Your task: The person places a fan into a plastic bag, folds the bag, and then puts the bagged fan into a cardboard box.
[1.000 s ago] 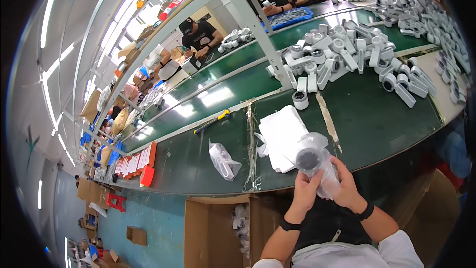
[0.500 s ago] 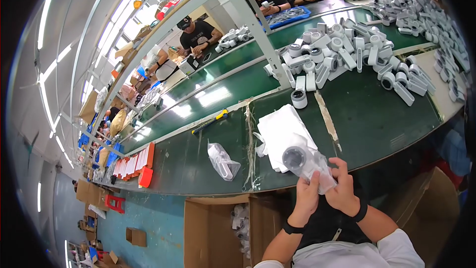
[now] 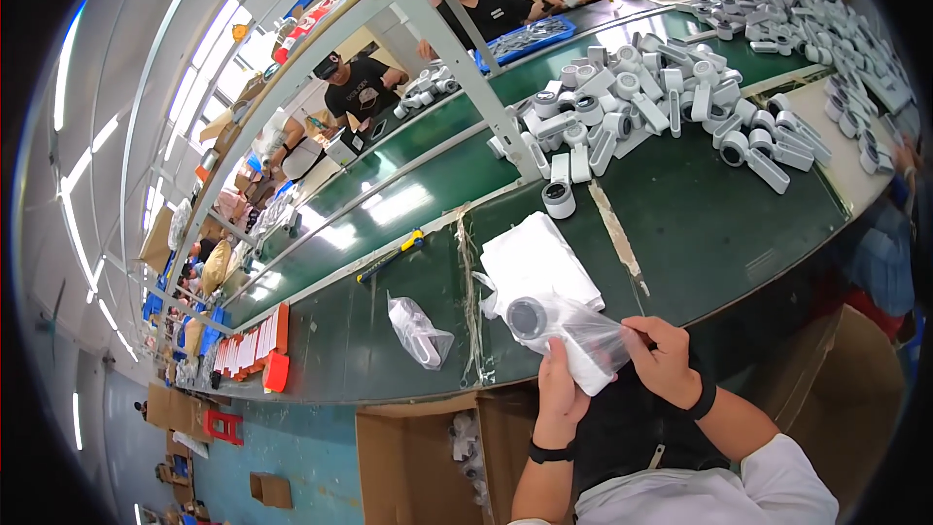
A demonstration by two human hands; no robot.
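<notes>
A white device with a round, grey-faced head and a long handle [image 3: 586, 362] lies inside a clear plastic bag [image 3: 604, 333] at the table's near edge. My left hand [image 3: 562, 384] grips the bagged device by its handle, thumb on top. To its right, my right hand [image 3: 667, 362] pinches the bag's edge and draws the film out taut to the side. Just beyond is a stack of white plastic bags [image 3: 539, 258], partly covered by the device's head. Another bagged white device [image 3: 419, 332] rests farther left on the green table [image 3: 719, 262].
A large heap of white devices [image 3: 632, 97] covers the far right. A yellow-and-black cutter [image 3: 391, 257] and orange-edged cards [image 3: 255, 345] lie left. Below stands an open cardboard box [image 3: 403, 457] with bagged pieces. A metal post [image 3: 452, 63] rises beyond; co-workers sit across the line.
The bagged device has swung so its handle points lower right. My right hand has moved away from my left, stretching the bag sideways. The whole view has shifted slightly.
</notes>
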